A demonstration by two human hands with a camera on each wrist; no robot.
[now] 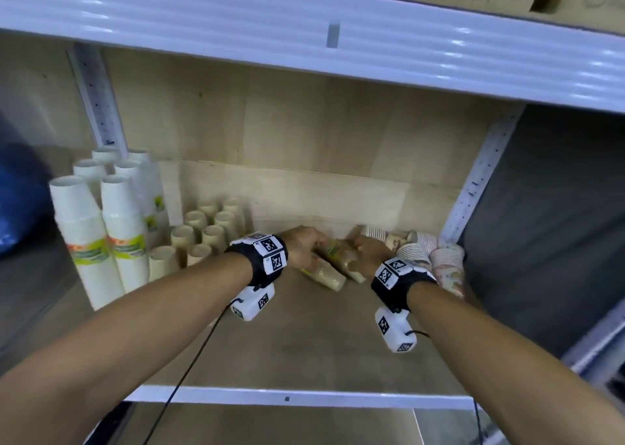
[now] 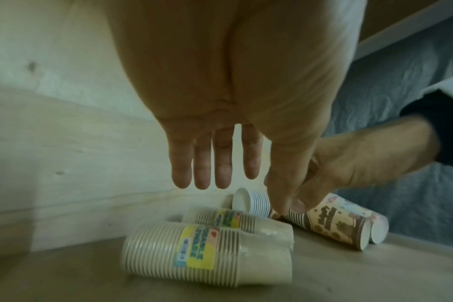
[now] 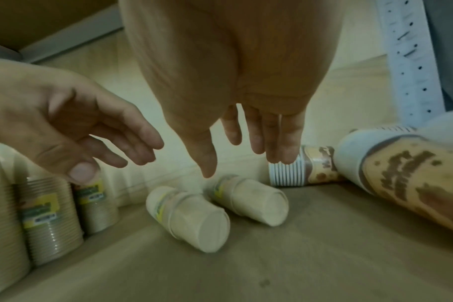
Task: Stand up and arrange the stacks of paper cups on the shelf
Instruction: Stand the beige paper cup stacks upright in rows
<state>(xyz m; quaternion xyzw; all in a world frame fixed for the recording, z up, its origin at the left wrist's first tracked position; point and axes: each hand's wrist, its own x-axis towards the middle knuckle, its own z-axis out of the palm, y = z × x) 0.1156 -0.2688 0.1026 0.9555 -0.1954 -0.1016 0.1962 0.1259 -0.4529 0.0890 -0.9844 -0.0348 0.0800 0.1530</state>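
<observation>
Two beige cup stacks lie on their sides mid-shelf, one nearer [image 2: 207, 255] [image 3: 192, 218] and one behind it [image 2: 233, 218] [image 3: 248, 200]. My left hand [image 1: 306, 247] [image 2: 246, 192] hovers just above them, fingers extended, holding nothing. My right hand [image 1: 363, 250] [image 3: 239, 167] hangs beside it, fingers also straight and empty. Patterned brown-and-white stacks [image 1: 446, 269] [image 2: 331, 220] [image 3: 414, 183] lie toppled at the right end of the shelf. Several beige stacks [image 1: 199, 238] [image 3: 49, 220] stand upright to the left.
Tall white cup stacks [image 1: 101, 235] stand at the shelf's left end. The wooden shelf board [image 1: 304, 343] is bare in front of the hands. A white upper shelf edge [image 1: 338, 39] overhangs, and a perforated upright [image 1: 480, 174] bounds the right side.
</observation>
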